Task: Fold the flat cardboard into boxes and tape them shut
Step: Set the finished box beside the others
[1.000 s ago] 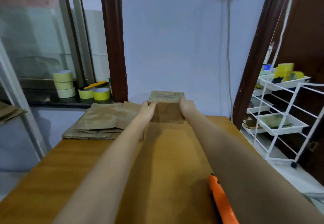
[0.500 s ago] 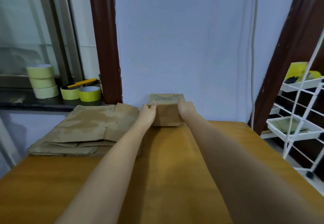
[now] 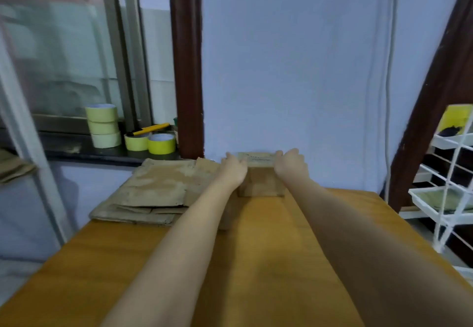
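A small folded cardboard box (image 3: 261, 180) stands at the far edge of the wooden table (image 3: 256, 262), against the blue wall. My left hand (image 3: 233, 170) grips its left side and my right hand (image 3: 290, 165) grips its right side, fingers curled over the top edges. A stack of flat cardboard sheets (image 3: 153, 193) lies on the table just left of the box. Yellow tape rolls (image 3: 161, 143) and a taller stack of pale rolls (image 3: 103, 128) sit on the dark window sill behind the sheets.
A yellow-handled cutter (image 3: 151, 130) rests across one tape roll. A white wire rack with trays (image 3: 445, 193) stands right of the table. A dark wooden post (image 3: 185, 62) rises behind the cardboard stack. A cable (image 3: 389, 83) hangs down the wall.
Both hands stay on the box at the table's far edge. The view has shifted slightly, and the orange cutter seen at the near right a second ago is out of frame.
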